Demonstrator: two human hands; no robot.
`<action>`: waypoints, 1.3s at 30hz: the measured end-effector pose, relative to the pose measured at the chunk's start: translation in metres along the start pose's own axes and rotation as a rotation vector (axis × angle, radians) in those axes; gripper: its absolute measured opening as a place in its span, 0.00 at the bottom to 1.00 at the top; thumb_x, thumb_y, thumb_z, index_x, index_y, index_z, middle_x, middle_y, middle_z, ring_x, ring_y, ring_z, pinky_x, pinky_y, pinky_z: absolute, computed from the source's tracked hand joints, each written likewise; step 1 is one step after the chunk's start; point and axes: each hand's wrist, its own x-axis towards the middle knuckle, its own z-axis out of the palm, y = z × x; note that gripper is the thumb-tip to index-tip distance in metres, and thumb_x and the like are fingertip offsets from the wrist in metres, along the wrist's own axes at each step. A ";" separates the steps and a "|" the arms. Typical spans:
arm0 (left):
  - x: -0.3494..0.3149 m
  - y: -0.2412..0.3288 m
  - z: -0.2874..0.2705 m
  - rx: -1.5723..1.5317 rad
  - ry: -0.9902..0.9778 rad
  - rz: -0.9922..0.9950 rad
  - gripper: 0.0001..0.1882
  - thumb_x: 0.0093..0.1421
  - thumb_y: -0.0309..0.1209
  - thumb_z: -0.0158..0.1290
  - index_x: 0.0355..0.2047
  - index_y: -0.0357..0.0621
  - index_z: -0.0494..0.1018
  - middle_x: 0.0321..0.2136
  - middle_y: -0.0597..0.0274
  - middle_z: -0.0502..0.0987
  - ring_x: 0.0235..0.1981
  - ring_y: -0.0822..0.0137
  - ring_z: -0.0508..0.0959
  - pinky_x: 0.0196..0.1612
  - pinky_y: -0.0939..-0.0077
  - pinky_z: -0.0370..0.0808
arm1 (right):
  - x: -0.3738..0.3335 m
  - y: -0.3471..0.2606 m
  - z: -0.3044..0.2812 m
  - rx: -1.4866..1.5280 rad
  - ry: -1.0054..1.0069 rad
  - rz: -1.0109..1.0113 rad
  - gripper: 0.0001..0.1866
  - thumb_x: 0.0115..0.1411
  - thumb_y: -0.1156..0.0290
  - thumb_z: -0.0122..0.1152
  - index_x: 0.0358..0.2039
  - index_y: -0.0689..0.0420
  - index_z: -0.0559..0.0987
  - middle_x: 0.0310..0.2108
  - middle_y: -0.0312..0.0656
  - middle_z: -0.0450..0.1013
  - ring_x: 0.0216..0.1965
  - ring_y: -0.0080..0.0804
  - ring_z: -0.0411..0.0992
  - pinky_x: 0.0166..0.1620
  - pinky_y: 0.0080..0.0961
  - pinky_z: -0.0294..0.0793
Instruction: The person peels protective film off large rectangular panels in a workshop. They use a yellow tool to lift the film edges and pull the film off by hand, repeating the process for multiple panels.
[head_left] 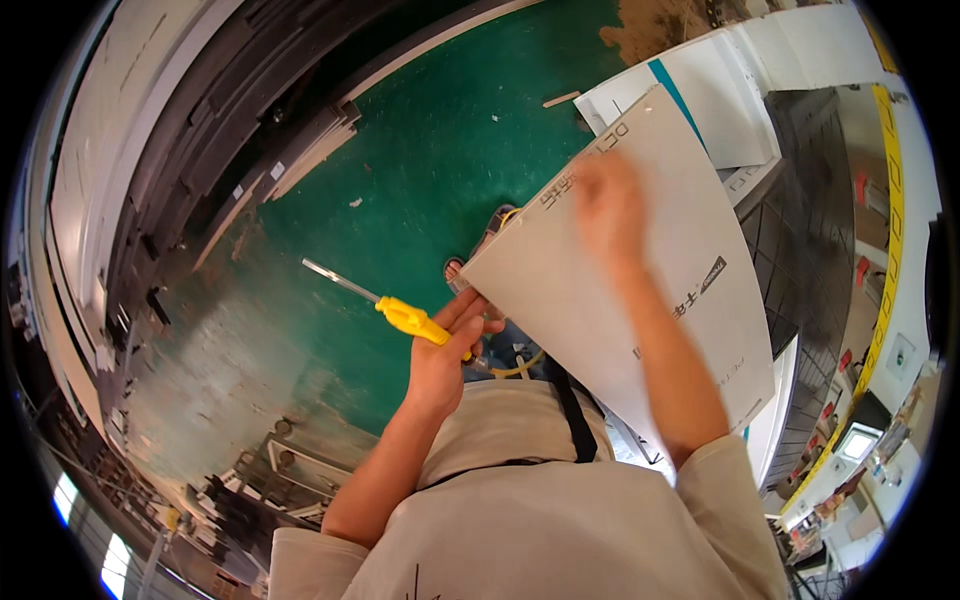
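My left hand (pixel 451 345) is closed around a yellow air blow gun (pixel 408 318). Its thin metal nozzle points up and to the left, away from the panel. A yellow hose (pixel 522 368) curves beside my waist below that hand. To the right lies a large pale grey-beige panel (pixel 600 290) with dark printing on its face, one corner close to my left fingers. Over the panel's upper part is my right hand (pixel 610 210), smeared by motion. Its fingers look curled, but whether they hold anything or touch the surface cannot be made out.
A white panel with a teal strip (pixel 680 100) lies beyond the beige one. Stacked dark and light boards (pixel 250 110) fill the left side. The floor (pixel 420 150) is green. On the right stand a dark grid-like surface (pixel 800 220) and a yellow strip (pixel 885 270); metal frames (pixel 300 465) lie lower left.
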 end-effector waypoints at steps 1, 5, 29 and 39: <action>0.001 -0.005 -0.004 -0.038 0.000 -0.012 0.30 0.67 0.24 0.52 0.68 0.27 0.60 0.60 0.51 0.76 0.41 0.69 0.80 0.39 0.79 0.70 | -0.037 -0.036 0.018 -0.038 0.011 -0.135 0.03 0.58 0.77 0.57 0.32 0.57 0.78 0.33 0.47 0.72 0.39 0.47 0.72 0.41 0.43 0.73; 0.007 -0.029 -0.024 -0.187 -0.154 -0.009 0.32 0.67 0.23 0.50 0.70 0.30 0.58 0.62 0.53 0.74 0.35 0.72 0.75 0.40 0.78 0.71 | -0.082 -0.106 0.026 0.189 -0.268 -0.133 0.04 0.57 0.78 0.59 0.33 0.58 0.79 0.34 0.47 0.71 0.38 0.49 0.72 0.41 0.44 0.75; -0.095 -0.159 -0.228 -0.311 0.623 0.083 0.20 0.65 0.28 0.56 0.57 0.38 0.69 0.43 0.55 0.82 0.25 0.72 0.76 0.28 0.80 0.69 | -0.009 -0.031 -0.006 0.036 0.037 0.010 0.03 0.62 0.77 0.61 0.33 0.62 0.81 0.31 0.45 0.76 0.29 0.38 0.73 0.35 0.34 0.73; -0.068 -0.169 -0.023 -0.453 0.366 0.045 0.21 0.71 0.35 0.53 0.59 0.38 0.68 0.39 0.58 0.79 0.28 0.70 0.78 0.32 0.79 0.73 | -0.103 -0.114 0.022 0.346 -0.438 -0.459 0.04 0.58 0.78 0.63 0.35 0.57 0.81 0.32 0.43 0.71 0.35 0.45 0.72 0.36 0.39 0.73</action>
